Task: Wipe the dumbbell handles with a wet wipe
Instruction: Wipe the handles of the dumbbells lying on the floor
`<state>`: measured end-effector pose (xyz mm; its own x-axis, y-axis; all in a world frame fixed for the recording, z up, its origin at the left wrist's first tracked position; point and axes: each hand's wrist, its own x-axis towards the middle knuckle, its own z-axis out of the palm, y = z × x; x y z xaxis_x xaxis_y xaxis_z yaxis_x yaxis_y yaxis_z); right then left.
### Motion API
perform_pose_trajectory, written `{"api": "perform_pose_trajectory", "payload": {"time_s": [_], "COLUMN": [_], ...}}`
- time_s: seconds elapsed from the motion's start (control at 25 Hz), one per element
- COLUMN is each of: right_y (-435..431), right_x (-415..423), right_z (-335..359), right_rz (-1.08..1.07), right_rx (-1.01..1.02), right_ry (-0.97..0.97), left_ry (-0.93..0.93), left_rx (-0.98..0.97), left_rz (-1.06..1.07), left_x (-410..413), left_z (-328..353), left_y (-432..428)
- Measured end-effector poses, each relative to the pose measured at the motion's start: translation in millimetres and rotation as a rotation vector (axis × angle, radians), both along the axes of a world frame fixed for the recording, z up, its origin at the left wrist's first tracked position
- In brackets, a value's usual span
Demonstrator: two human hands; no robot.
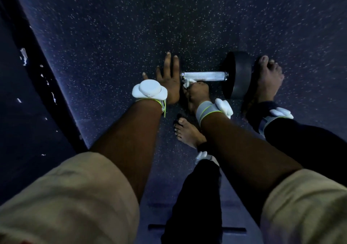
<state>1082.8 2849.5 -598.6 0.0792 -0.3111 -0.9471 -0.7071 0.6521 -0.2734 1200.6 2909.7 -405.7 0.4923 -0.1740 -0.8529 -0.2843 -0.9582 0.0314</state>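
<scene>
- the right hand [197, 93] has its fingers curled round a white wipe [187, 83], which it pinches against the near side of the handle [204, 76] at the handle's 9 o'clock end.
- its knuckles point toward 12 o'clock and the forearm runs back toward 5 o'clock; the fingertips are tucked under the hand and cannot be seen.
- the wipe shows only as a small crumpled bit between hand and handle.
- the dumbbell [216, 75] lies flat on the speckled floor [112, 46], at 1 o'clock of the view's centre, with its handle running from 9 to 3 o'clock.
- its black head [241, 74] at the 3 o'clock end is plain to see.
- the left hand [167, 80] lies flat, fingers straight and a little spread toward 12 o'clock, gripping nothing, right at the 9 o'clock end of the handle.
- the head at that end is hidden under this hand or lost in the dark; i cannot tell whether the palm presses on it.
- each wrist wears a band [150, 91] with a white disc.
- a bare right foot [268, 80] stands just at 3 o'clock of the black head; the left foot [185, 133] is at 6 o'clock of the right hand, partly covered by the forearm.
- the light is dim, so edges are hard to make out.
</scene>
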Motion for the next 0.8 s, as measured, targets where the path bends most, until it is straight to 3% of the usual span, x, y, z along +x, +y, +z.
{"api": "perform_pose_trajectory", "payload": {"time_s": [0.04, 0.08, 0.24, 0.4, 0.68, 0.8], "right_y": [-7.1, -9.5, -28.9, -50.9, -89.3, -104.0], "right_x": [42.0, 49.3, 60.0, 92.9, 162.4, 175.3], "right_z": [104.1, 139.4, 197.3, 280.9, 493.9, 591.3], "right_rz": [-0.062, -0.061, 0.121, 0.286, 0.479, 0.630], "right_rx": [0.054, 0.105, 0.076, 0.064, -0.046, -0.203], "right_ry": [-0.034, -0.091, -0.150, -0.277, -0.449, -0.541], "left_ry": [-0.025, -0.041, 0.048, 0.034, -0.100, -0.172], "left_rx": [0.013, 0.021, -0.045, -0.365, -0.638, -0.732], "left_rz": [-0.006, -0.011, 0.113, 0.499, 0.919, 0.875], "left_x": [-2.1, -2.0, 13.6, 26.0, 90.2, 105.0], "left_z": [-0.8, -1.0, 27.9, 107.1, 334.0, 438.6], "left_y": [-0.1, 0.4, -2.4, -18.7, -37.4, -41.4]}}
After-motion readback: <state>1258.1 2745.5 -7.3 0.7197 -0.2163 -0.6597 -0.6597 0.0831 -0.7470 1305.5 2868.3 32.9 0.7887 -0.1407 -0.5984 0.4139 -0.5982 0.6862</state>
